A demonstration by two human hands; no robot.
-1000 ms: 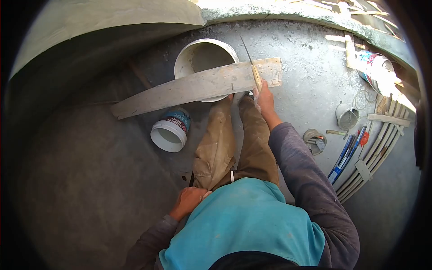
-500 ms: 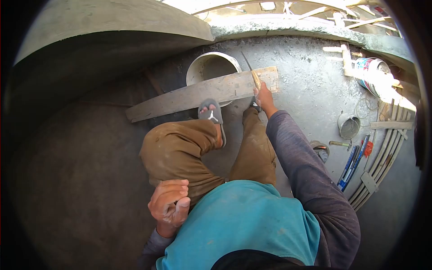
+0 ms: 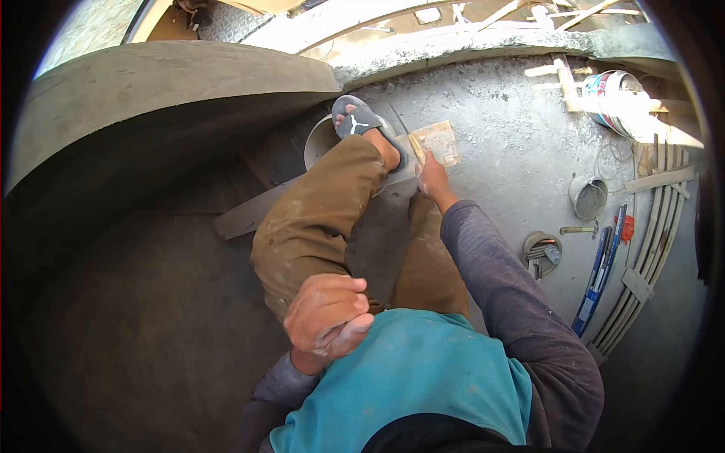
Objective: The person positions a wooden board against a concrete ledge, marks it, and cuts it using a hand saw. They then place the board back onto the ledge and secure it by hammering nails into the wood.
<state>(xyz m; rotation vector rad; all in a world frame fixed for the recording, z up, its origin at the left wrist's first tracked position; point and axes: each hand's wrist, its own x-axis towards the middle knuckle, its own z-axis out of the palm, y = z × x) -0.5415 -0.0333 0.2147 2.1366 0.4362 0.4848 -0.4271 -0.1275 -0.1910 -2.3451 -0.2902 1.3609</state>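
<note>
"Teal shirt (image 3: 411, 370) fills the bottom of my head view. What do you read on the right hand (image 3: 432, 177)?"
"Clenched around the wooden handle of 1 thin-bladed tool (image 3: 417, 149), near the right end of the board (image 3: 438, 143)."
"And the left hand (image 3: 328, 313)?"
"Curled into a loose fist, in front of the bent leg (image 3: 317, 204)."
"Where does the board lie?"
"Across the white bucket (image 3: 320, 142), its middle hidden. The sandalled foot (image 3: 362, 123) overlaps it; from my remote seat I cannot tell whether they touch."
</note>
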